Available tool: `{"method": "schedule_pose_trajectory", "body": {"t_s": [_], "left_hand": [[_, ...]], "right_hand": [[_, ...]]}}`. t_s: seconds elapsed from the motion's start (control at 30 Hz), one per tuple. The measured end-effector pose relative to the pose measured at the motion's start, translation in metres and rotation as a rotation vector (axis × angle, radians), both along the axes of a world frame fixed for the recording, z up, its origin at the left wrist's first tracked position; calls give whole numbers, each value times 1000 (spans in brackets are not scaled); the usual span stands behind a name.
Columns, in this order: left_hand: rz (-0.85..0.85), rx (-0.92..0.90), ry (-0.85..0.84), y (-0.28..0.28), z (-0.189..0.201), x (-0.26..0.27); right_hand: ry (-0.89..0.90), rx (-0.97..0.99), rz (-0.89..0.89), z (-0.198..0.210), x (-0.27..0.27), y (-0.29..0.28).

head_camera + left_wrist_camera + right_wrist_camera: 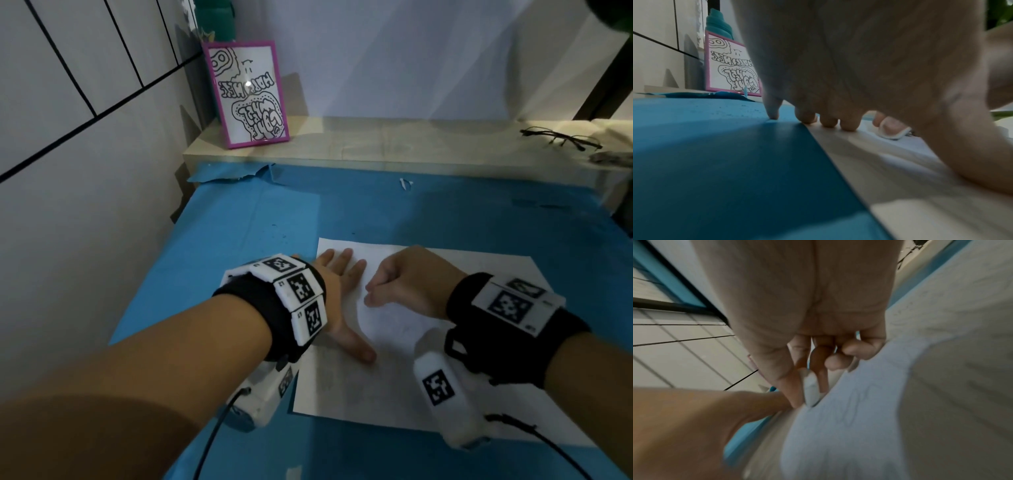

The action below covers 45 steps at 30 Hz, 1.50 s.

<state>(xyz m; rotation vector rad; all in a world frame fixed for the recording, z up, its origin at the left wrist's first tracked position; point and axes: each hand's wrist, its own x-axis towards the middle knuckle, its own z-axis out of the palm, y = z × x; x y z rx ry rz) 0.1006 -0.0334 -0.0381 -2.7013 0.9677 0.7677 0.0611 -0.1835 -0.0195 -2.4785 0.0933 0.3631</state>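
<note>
The left hand (335, 291) lies flat and spread, with the fingers straight, on the left part of the sheet of paper (359, 387). It presses the sheet down and grasps nothing. In the left wrist view three fingertips (828, 122) sit on the paper's far left corner. The little finger lands just off the edge on the blue mat (239, 240), and the thumb stretches across the sheet at the lower right of that frame.

The right hand (414, 281) is curled, knuckles up, just right of the left hand's fingers at the middle of the head view. Its thumb and forefinger pinch a small white eraser (811, 391), and the other fingers are folded into the palm. The eraser's lower end touches the paper beside faint pencil lines.

The paper lies flat on the mat in the lower right half of the head view, both hands on it.

At the upper left of that view a pink-framed drawing (248, 94) stands leaning on a pale wooden ledge (376, 140), with a bold black-and-white doodle inside it. A teal bottle (718, 24) stands behind the frame. A pair of glasses (561, 138) lies on the ledge at the right edge.
</note>
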Motion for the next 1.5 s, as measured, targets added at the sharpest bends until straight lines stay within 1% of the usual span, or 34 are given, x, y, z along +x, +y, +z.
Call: {"method": "schedule_pose_trajectory", "body": {"t_s": [0.07, 0.1, 0.13, 0.17, 0.23, 0.3, 0.37, 0.4, 0.43, 0.53, 0.57, 0.6, 0.63, 0.67, 0.7, 0.73, 0.8, 0.83, 0.87, 0.93, 1.0, 1.07, 1.1, 1.13, 1.17, 1.23, 1.27, 1.3, 1.33, 1.37, 1.4, 1.47, 1.5], "left_hand": [[5, 1, 4, 0, 0, 0], [7, 4, 4, -1, 1, 0], [9, 8, 5, -1, 1, 0], [10, 12, 6, -1, 1, 0], [10, 18, 9, -1, 3, 0], [7, 28, 11, -2, 4, -1], [5, 30, 7, -2, 5, -1], [3, 32, 3, -3, 6, -2], [4, 36, 7, -2, 6, -2], [7, 34, 9, -2, 6, -3], [7, 32, 8, -1, 6, -3], [7, 30, 6, -2, 6, -2], [7, 31, 5, -2, 7, -2], [7, 32, 7, -2, 8, -3], [7, 33, 14, -2, 8, -3], [10, 31, 22, -2, 9, -3], [30, 23, 36, -1, 11, -5], [39, 23, 29, -1, 13, -7], [40, 35, 12, -2, 14, -10], [-23, 50, -39, -8, 14, -23], [-218, 37, -68, -17, 11, -47], [-467, 0, -7, -20, 9, -76], [-516, -34, 34, -17, 7, -84], [-492, -77, 46, -13, 5, -82], [-412, -95, 10, -8, 3, -73], [-147, 2, -99, 1, -1, -36], [17, 61, -114, 6, 1, -17], [139, 82, -122, 6, 5, -1], [176, 79, -136, 5, 9, 7], [121, 61, -154, 0, 16, 5], [7, 19, -155, -6, 20, -3], [-221, -51, -36, -16, 24, -31], [-273, -41, 50, -18, 20, -43]], "right_hand": [[105, -46, 141, 1, -6, 2], [175, -52, 190, 3, -9, 3], [204, -48, 200, 5, -9, 3], [193, -42, 180, 5, -7, 2], [93, -24, 103, 2, -6, 1], [42, -5, 90, -2, -9, 1], [112, 23, 157, -2, -16, 1], [152, 40, 176, 0, -17, 1], [155, 49, 167, -1, -16, 0], [-15, 66, 11, -5, -11, -1], [-31, 77, 6, -6, -13, -1], [-1, 78, 51, -7, -16, 0], [65, 88, 110, -8, -19, 0], [119, 117, 132, -7, -22, 0], [117, 167, 96, -7, -22, -3], [78, 265, -18, -9, -21, -7], [35, 608, -372, -17, -17, -19], [26, 757, -508, -21, -18, -22], [15, 828, -574, -24, -19, -24], [-22, 903, -598, -31, -22, -26], [-65, 1005, -639, -34, -23, -28], [-88, 1098, -676, -35, -22, -31], [-90, 1117, -680, -35, -22, -32], [-91, 1126, -676, -36, -22, -32], [-93, 1128, -672, -37, -22, -31], [-102, 1114, -666, -38, -23, -31], [-103, 1105, -659, -38, -23, -30], [-105, 1100, -651, -38, -24, -30], [-107, 1092, -645, -38, -24, -29], [-108, 1081, -642, -38, -24, -29], [-107, 1067, -640, -39, -23, -29], [-106, 1048, -632, -40, -23, -28], [-107, 1042, -629, -40, -23, -28]]}}
